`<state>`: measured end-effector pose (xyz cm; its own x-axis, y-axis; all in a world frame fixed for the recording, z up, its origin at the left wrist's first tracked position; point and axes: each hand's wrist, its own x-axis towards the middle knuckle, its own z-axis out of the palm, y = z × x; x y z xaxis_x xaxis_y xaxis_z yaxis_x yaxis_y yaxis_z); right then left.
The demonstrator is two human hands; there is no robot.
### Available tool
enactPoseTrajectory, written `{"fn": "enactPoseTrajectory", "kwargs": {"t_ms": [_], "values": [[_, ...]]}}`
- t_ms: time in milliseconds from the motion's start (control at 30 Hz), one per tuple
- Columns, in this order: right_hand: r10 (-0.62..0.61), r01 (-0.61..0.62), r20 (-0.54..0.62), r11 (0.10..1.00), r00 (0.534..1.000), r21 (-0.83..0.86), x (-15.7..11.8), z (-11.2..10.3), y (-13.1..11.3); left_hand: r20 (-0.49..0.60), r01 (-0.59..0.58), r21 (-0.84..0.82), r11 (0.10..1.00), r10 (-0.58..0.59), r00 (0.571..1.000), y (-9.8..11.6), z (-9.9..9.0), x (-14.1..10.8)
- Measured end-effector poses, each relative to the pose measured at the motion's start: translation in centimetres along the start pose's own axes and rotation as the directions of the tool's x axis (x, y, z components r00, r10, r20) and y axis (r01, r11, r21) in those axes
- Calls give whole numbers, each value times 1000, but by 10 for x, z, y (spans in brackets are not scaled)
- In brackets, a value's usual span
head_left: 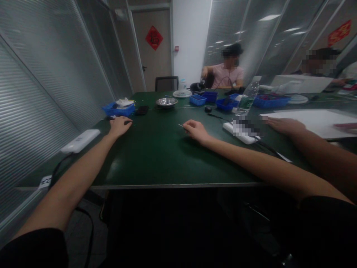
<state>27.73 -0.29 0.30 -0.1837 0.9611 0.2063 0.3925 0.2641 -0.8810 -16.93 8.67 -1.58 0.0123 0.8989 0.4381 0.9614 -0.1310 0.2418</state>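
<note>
My right hand is above the middle of the green table, its fingers pinched on a thin light stick that points left. At the table's left side, my left hand has its thumb and fingers apart, just in front of a blue basket with white material in it. Nothing shows between those fingers. Beyond both hands stands a shiny metal bowl, and a flat black object lies to its left.
White power strips lie left and right. A plastic bottle stands among blue baskets. Beside me on the right, another person's arm rests near white sheets. People sit across the table.
</note>
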Motion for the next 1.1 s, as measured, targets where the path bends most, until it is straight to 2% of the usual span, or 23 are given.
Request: {"fn": "enactPoseTrajectory", "kwargs": {"t_ms": [133, 267, 367, 500, 700, 800, 900, 967, 1033, 1100], "values": [[-4, 4, -2, 1000, 1000, 3, 0, -1, 1, 34, -53, -19, 998, 54, 998, 7, 2, -1], [-1, 1, 1, 1000, 1000, 3, 0, -1, 2, 66, -57, -1, 998, 57, 996, 9, 4, 1], [-7, 6, 8, 1000, 1000, 5, 0, -1, 2, 44, -45, -2, 999, 45, 998, 11, 3, 1], [-12, 12, 9, 1000, 1000, 5, 1, -1, 2, -81, 87, -47, 995, -90, 993, 12, -3, 0], [-14, 14, 14, 1000, 1000, 7, 1, -2, 2, -231, 243, -240, 940, -299, 926, -2, -13, 4], [-9, 9, 14, 1000, 1000, -1, 0, -2, 1, -249, 283, -312, 907, -365, 897, -7, -14, 6], [3, -3, -3, 1000, 1000, -20, -1, -1, -1, -167, 336, -474, 814, -457, 874, -4, -12, 7], [6, -6, -10, 1000, 1000, -17, -1, 0, -2, -82, 364, -635, 682, -527, 846, 0, -9, 9], [2, -2, -6, 1000, 1000, -6, -1, 0, -2, 10, 372, -775, 511, -579, 815, 1, -7, 10], [0, 0, 0, 1000, 1000, 0, -1, -1, -1, 76, 375, -842, 388, -603, 794, 0, -6, 13]]}}
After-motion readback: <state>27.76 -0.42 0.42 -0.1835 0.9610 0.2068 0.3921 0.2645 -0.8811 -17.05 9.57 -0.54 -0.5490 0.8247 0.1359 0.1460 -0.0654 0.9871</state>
